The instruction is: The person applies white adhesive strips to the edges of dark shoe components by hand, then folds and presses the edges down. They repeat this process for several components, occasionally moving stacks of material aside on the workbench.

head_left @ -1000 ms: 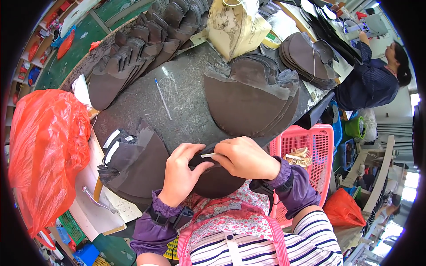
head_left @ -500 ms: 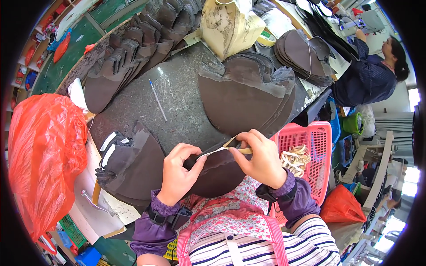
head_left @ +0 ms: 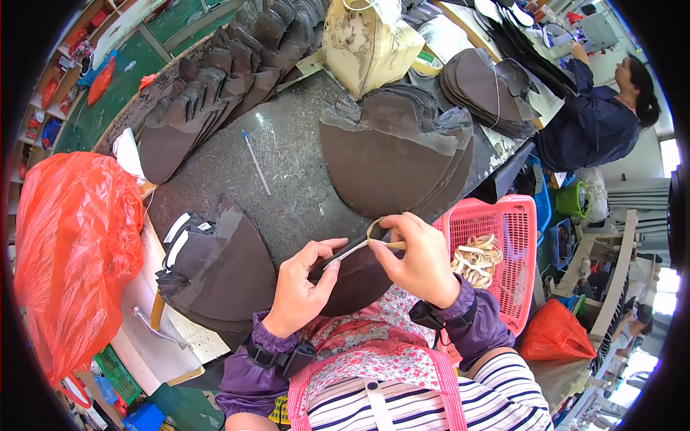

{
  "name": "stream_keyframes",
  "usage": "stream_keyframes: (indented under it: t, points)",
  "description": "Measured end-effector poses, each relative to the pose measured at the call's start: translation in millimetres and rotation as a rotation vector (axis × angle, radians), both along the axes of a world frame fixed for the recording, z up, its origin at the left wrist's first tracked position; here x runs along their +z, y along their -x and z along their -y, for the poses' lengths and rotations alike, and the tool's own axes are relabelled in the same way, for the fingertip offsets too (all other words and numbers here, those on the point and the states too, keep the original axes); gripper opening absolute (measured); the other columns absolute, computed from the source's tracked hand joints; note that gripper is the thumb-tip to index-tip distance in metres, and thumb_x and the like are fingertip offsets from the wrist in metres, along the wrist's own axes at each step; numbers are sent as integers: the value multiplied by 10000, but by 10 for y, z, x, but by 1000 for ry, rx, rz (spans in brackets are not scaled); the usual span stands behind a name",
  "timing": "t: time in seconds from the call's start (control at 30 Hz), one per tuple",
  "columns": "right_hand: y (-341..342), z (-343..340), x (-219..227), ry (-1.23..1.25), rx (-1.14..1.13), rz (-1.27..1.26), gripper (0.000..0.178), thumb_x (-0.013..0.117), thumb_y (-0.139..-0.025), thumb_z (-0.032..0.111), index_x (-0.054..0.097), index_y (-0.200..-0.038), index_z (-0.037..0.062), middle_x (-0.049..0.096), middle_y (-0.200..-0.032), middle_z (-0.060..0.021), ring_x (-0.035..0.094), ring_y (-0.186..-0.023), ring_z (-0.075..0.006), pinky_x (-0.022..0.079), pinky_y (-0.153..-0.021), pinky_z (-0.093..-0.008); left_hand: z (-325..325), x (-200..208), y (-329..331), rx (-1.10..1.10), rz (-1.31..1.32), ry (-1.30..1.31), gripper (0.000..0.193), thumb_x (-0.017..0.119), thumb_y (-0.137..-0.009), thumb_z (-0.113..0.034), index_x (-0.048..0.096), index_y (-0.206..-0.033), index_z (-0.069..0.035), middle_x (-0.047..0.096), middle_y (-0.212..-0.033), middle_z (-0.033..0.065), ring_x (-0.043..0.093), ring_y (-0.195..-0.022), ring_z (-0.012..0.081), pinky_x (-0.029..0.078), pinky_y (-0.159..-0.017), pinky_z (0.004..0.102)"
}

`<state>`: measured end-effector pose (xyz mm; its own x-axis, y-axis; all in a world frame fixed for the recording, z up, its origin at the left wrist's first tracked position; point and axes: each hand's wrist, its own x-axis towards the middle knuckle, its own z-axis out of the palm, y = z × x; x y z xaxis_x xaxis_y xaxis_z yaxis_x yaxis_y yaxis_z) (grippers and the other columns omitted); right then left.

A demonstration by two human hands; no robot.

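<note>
At the table's near edge my left hand (head_left: 305, 284) is closed on a dark brown cut piece (head_left: 359, 282), pinching its upper edge between thumb and fingers. A pale line runs along that edge between my two hands. My right hand (head_left: 424, 262) pinches a narrow cream strip (head_left: 371, 228) that loops up beside its fingertips, at the right end of the same edge. The lower part of the piece lies over my apron. Just left of my left hand rests a stack of similar brown pieces (head_left: 237, 269) with white-edged tabs.
Ahead is a larger stack of brown pieces (head_left: 392, 161). A pen (head_left: 256, 161) lies on the dark worktable (head_left: 295, 194). Right of me stands a pink basket (head_left: 514, 251) holding cream strips (head_left: 478, 260). A red plastic bag (head_left: 79, 251) bulges at left. A co-worker (head_left: 593, 118) sits far right.
My left hand has shifted slightly right and its fingers have straightened along the piece's edge. The cream strip now arcs higher by my right fingertips.
</note>
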<state>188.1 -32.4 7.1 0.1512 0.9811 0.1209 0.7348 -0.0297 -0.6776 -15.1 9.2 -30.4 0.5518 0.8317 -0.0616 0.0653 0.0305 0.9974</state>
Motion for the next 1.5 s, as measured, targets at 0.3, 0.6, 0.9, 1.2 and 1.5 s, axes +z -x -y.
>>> stream_keyframes:
  t: [0.3, 0.6, 0.9, 1.2, 1.5]
  points:
    - [177, 13, -167, -146, 173, 10, 137, 696, -814, 68, 617, -907, 4, 584, -727, -112, 575, -582, -293, 444, -533, -347, 99, 32, 93, -101, 75, -87, 73, 554, -904, 40, 518, -961, 13, 602, -1268, 201, 603, -1036, 170, 476, -901, 289]
    - [80, -13, 41, 36, 154, -412, 73, 626, -873, 17, 582, -911, -28, 572, -777, -137, 572, -644, -311, 449, -582, -338, 51, 403, 1181, 659, -542, -385, 241, 633, -837, 32, 606, -1072, -10, 651, -1108, 161, 633, -1015, 286, 482, -915, 362]
    - [-187, 171, 243, 158, 577, -255, 158, 678, -824, 32, 586, -934, -34, 588, -917, -157, 597, -800, -335, 489, -703, -380, 184, 460, -134, -117, -446, -1100, 394, 708, -708, -66, 642, -1097, -55, 576, -1235, 138, 522, -1191, 304, 429, -993, 445]
    - [-567, 464, 391, -190, 378, 261, 173, 701, -781, 16, 605, -919, -25, 603, -996, -175, 629, -857, -329, 522, -740, -397, 58, 290, -627, -260, -229, -1052, 311, 693, -697, -35, 669, -1002, 15, 641, -870, 96, 636, -851, 272, 504, -789, 404]
    - [-666, 569, 479, 115, 82, -373, 194, 636, -849, 5, 584, -1036, -5, 595, -1069, -137, 612, -1001, -211, 474, -847, -298, -14, 552, -758, -89, -192, -1220, 346, 688, -679, -42, 690, -1021, 11, 595, -785, 58, 620, -767, 245, 487, -683, 377]
